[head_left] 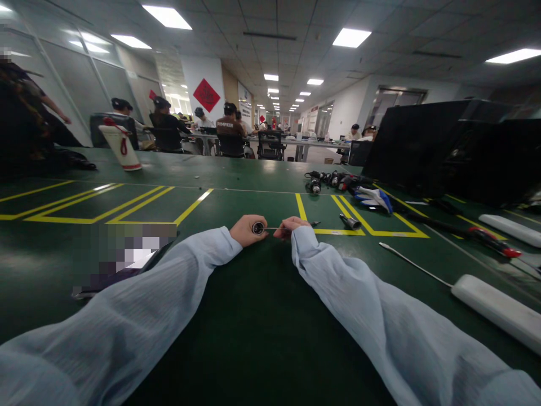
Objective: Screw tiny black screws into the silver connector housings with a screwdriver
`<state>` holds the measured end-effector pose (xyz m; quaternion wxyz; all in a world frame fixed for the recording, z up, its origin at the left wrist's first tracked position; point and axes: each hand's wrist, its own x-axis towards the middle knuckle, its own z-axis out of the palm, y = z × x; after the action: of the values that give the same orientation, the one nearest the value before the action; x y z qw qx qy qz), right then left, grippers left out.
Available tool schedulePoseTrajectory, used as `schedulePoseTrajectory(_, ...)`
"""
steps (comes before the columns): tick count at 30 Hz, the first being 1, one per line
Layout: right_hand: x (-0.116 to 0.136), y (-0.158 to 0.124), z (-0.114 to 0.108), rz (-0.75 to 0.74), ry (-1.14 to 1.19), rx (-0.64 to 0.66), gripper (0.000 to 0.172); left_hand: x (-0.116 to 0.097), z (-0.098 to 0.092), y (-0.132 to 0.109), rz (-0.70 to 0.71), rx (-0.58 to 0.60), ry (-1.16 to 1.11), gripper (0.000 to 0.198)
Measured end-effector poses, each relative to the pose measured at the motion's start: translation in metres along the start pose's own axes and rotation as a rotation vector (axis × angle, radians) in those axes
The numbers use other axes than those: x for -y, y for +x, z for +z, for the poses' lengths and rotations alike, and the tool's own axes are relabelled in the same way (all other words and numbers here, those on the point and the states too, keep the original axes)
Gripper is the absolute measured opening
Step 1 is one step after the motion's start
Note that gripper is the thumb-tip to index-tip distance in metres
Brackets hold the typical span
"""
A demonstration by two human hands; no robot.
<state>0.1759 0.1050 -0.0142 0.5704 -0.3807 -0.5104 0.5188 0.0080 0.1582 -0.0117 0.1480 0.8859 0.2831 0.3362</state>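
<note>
My left hand (248, 231) is closed around a small dark cylindrical part (257, 228), its round, ringed end turned toward me. From the right, my right hand (291, 225) pinches a thin, straight metal tool (271, 228), whose shaft reaches the rim of that part. I cannot tell whether its tip goes inside or only touches the edge; the fingers hide the tool's grip. A dark pointed piece (315, 224) shows just beyond my right hand. Further right, a dark metal cylinder (350, 221) lies on its side on the green table (253, 316).
Several dark cylindrical parts (329, 180) with cables lie at the back right, beside a blue-and-white glove (374, 199). A red-and-black handled tool (493, 242) and a white bar with a cable (499, 304) lie right. A white cup (121, 148) stands back left. People sit beyond.
</note>
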Motion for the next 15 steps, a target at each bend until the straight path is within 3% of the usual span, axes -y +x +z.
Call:
schedulePoseTrajectory(8,0.008,-0.01,0.006,-0.104,-0.131,-0.042,0.013,-0.003,-0.002,-0.001,0.034,0.023,0.077,0.008)
schedulePoseTrajectory(15,0.002,0.0,-0.001,-0.008,-0.047,0.021,0.016,-0.002,-0.002,0.0,0.048,0.017,0.053,0.009)
